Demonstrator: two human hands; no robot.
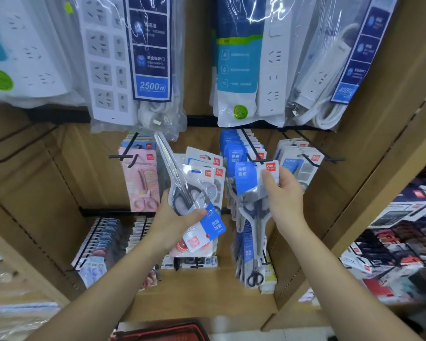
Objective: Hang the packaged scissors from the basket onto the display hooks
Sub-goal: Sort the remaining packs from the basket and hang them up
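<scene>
Up close, left hand [177, 223] gripping inverted scissors pack [185, 190], right hand [284, 193] pinching blue-carded pack [246, 178] at hook [250, 145].

Bright, even light fills the shelving, with only soft shadows behind the hanging rows and under the rails. White streaks of glare cross the clear plastic bags [263, 13] at the top and wash out some of the print. The wide lens bends the cardboard uprights [369, 183] outward at the sides, so straight edges curve. The middle is fairly sharp, but the boxed goods [403, 237] at the right edge, the lower-left corner and the basket [158, 332] at the bottom are smeared and soft.
</scene>
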